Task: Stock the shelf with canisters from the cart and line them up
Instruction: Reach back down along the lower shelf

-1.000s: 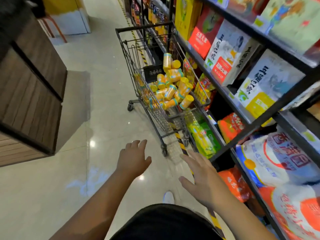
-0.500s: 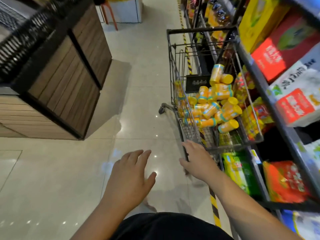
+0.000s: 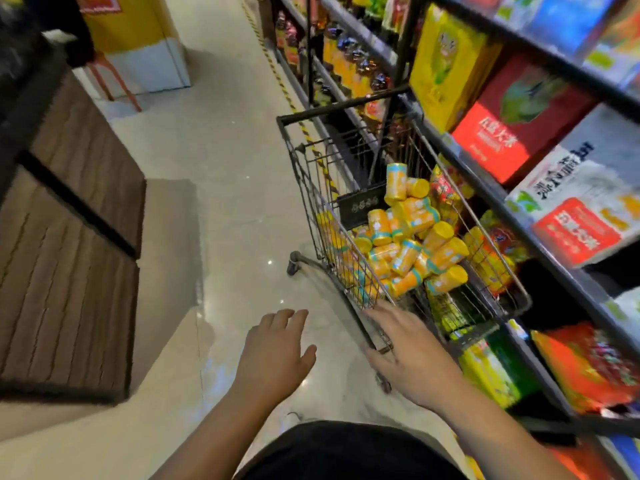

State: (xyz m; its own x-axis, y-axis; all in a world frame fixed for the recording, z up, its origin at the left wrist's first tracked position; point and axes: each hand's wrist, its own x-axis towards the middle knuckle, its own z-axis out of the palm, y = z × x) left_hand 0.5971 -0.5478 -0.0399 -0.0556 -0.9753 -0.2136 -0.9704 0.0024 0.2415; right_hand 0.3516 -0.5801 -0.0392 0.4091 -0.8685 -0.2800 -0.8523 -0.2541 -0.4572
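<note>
From the head camera, what I see changed is the reach. A second ago both hands hung in the air well short of the cart point(image 3: 343, 107). Half a second ago the right one got to its near corner. Now the right hand point(image 3: 412, 355) lies against the near left corner of the wire basket, fingers stretched out and spread along the wire and not plainly curled round it, so I read it as open and touching, holding nothing. The cart itself stands just where it stood, hard against the shelf rack point(image 3: 464, 164).

The yellow canisters point(image 3: 412, 251) are all in the basket, a loose heap lying every which way, one upright at the far end. None is in a hand and none is on the shelf, so I judge the stocking not yet begun (this looks like a steadying touch ahead of the first pick).

The left hand point(image 3: 273, 355) hovers over the tiled floor point(image 3: 225, 202), just beside the basket's left wall, palm down, fingers loosely straight, thumb out, empty. Both forearms stretch forward from the bottom edge of the view.
</note>
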